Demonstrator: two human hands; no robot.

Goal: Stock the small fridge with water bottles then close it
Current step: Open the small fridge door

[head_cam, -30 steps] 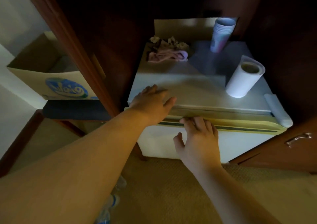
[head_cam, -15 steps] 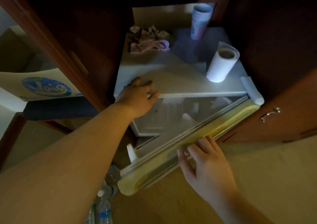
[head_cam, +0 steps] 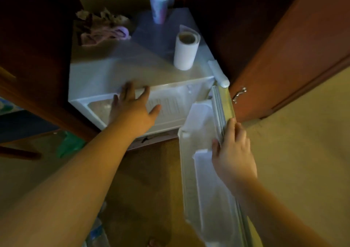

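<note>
Small white fridge top [head_cam: 113, 70] bearing a paper roll [head_cam: 185, 52] upright near the right edge; stacked cups [head_cam: 158, 4] behind; crumpled cloth [head_cam: 103, 29] back left.

We see a smooth white plastic fridge door [head_cam: 204, 171], glossy wood cupboard door [head_cam: 295, 57], soft paper roll [head_cam: 185, 53], rough carpet [head_cam: 303, 152].

No legible text or labels anywhere.

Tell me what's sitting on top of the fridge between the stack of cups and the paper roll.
Nothing. In the head view, the fridge top is bare between the stack of cups and the paper roll.
</note>
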